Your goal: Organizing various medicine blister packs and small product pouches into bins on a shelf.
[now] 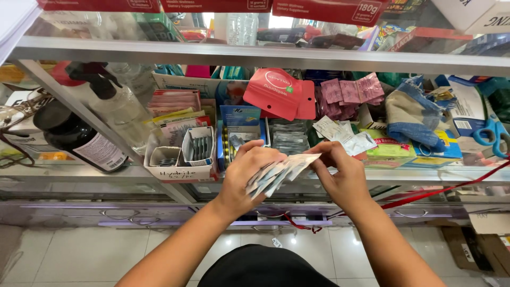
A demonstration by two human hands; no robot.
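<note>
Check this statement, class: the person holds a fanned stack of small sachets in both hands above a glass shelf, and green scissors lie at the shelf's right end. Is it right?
Not quite. In the head view the scissors have blue handles, not green. The rest stands: left hand and right hand hold the fanned sachets above the glass shelf.

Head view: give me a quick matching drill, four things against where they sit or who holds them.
Things:
1 sachets
2 scissors
3 dark bottle
4 red pouch

Places:
A far right of the shelf
B far left, lying tilted
C fanned between left hand and right hand
D upper middle, under the glass

Pairs: 1-C, 2-A, 3-B, 4-D
</note>
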